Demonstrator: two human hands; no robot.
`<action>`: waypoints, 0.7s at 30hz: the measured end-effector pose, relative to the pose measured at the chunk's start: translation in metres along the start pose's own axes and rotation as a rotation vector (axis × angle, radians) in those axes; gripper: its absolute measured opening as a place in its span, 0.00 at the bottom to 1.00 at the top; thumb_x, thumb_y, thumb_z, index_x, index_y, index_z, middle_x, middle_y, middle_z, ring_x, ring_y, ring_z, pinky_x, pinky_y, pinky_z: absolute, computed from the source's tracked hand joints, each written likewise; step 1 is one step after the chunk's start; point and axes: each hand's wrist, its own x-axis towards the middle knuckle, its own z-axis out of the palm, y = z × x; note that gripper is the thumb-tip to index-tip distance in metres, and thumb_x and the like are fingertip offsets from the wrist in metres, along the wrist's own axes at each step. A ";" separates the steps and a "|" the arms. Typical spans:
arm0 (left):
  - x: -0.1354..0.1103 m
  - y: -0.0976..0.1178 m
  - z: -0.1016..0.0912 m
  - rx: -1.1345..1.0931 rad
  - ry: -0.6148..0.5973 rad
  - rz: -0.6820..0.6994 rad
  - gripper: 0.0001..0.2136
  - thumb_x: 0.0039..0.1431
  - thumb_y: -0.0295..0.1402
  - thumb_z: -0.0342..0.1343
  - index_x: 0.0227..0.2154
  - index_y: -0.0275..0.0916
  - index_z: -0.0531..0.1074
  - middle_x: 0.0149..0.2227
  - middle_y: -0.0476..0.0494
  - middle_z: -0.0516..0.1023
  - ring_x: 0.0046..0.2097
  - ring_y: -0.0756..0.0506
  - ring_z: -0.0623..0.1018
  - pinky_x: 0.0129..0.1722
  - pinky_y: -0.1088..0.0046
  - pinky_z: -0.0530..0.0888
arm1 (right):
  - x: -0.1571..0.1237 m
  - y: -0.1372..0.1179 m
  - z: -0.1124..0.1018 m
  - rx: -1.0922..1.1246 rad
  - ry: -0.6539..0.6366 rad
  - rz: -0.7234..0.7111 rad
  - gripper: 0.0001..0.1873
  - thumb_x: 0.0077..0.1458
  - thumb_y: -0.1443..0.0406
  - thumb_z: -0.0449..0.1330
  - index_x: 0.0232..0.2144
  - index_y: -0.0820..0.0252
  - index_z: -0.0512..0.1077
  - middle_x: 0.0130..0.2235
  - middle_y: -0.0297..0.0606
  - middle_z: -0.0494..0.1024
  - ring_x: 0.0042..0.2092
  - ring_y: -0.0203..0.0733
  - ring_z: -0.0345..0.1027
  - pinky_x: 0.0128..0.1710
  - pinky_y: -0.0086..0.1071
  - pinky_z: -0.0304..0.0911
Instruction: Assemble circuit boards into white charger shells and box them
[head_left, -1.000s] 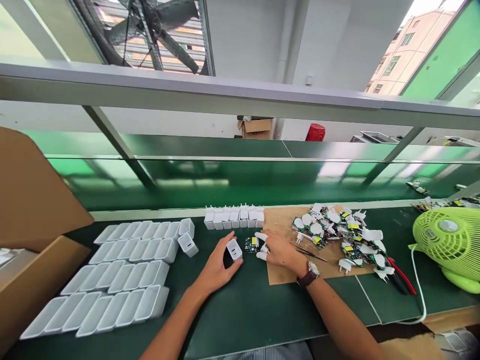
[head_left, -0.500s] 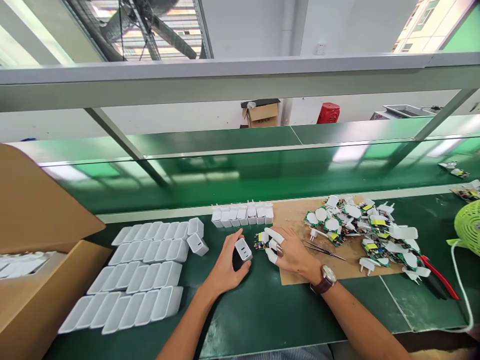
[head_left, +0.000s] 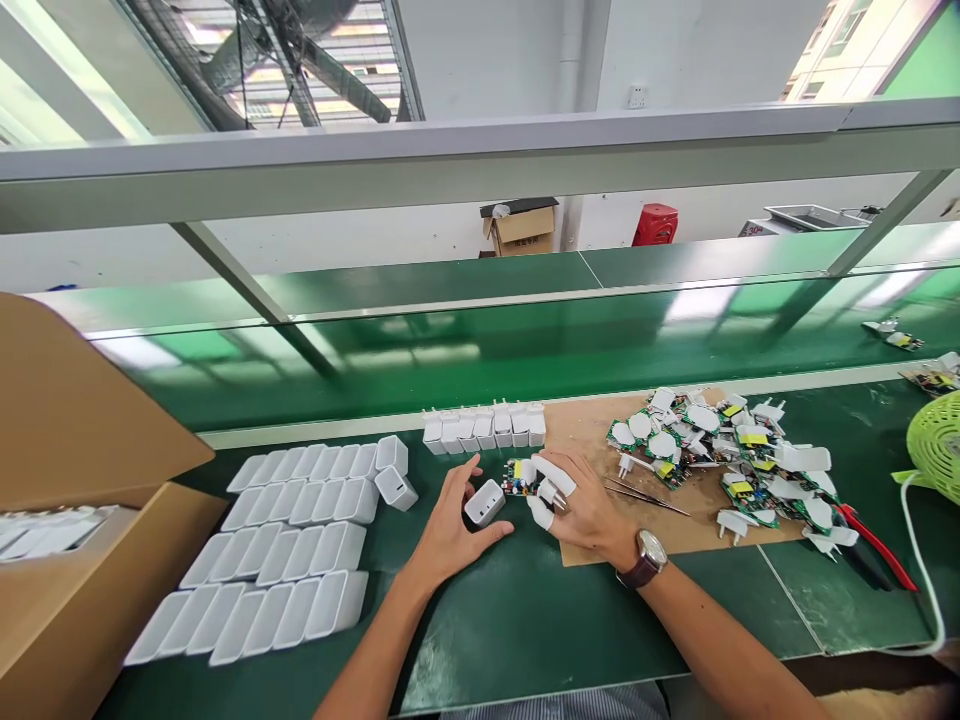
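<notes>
My left hand (head_left: 450, 520) curls around a white charger housing (head_left: 484, 503), whose end with two port slots faces up towards me. The thumb stretches along its near side. Just to the right, my right hand (head_left: 574, 505), with white finger cots and a wristwatch, pinches a circuit board (head_left: 517, 477) by its white plug end. The board's yellow and dark components point left at the housing, with a small gap between them. Rows of white housings (head_left: 315, 555) lie left of my left hand. Beyond both hands stands a row of white charger pieces (head_left: 484, 430).
Circuit boards with white plugs (head_left: 739, 450) are heaped on brown cardboard (head_left: 581, 430) at the right. Tweezers (head_left: 646, 497) and red-handled pliers (head_left: 877, 548) lie beside them. A cardboard box (head_left: 172, 550) stands open at the left; a green fan-like object (head_left: 934, 450) is far right.
The housing has tilted and shifted slightly left and down in my left hand, and the thumb has stretched out. My right hand has turned the board a little, showing more of its components.
</notes>
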 end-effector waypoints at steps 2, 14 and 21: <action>-0.001 0.002 -0.005 -0.051 -0.091 -0.021 0.47 0.55 0.44 0.70 0.72 0.47 0.50 0.60 0.36 0.69 0.40 0.46 0.74 0.43 0.63 0.77 | -0.001 0.001 0.001 0.004 0.032 0.011 0.35 0.59 0.70 0.59 0.67 0.54 0.60 0.53 0.48 0.76 0.56 0.54 0.71 0.55 0.52 0.72; 0.003 -0.002 0.006 0.094 0.117 0.290 0.29 0.60 0.41 0.68 0.62 0.47 0.67 0.55 0.38 0.75 0.56 0.37 0.76 0.57 0.54 0.76 | 0.001 -0.015 0.003 0.082 0.012 -0.098 0.38 0.58 0.71 0.61 0.69 0.56 0.58 0.52 0.49 0.78 0.55 0.55 0.73 0.52 0.52 0.76; 0.001 -0.006 0.009 0.149 0.163 0.334 0.29 0.63 0.36 0.65 0.65 0.45 0.63 0.55 0.36 0.73 0.57 0.37 0.75 0.57 0.55 0.77 | 0.001 -0.022 0.008 0.054 -0.028 -0.087 0.37 0.58 0.72 0.59 0.68 0.61 0.58 0.53 0.51 0.77 0.55 0.56 0.72 0.52 0.52 0.76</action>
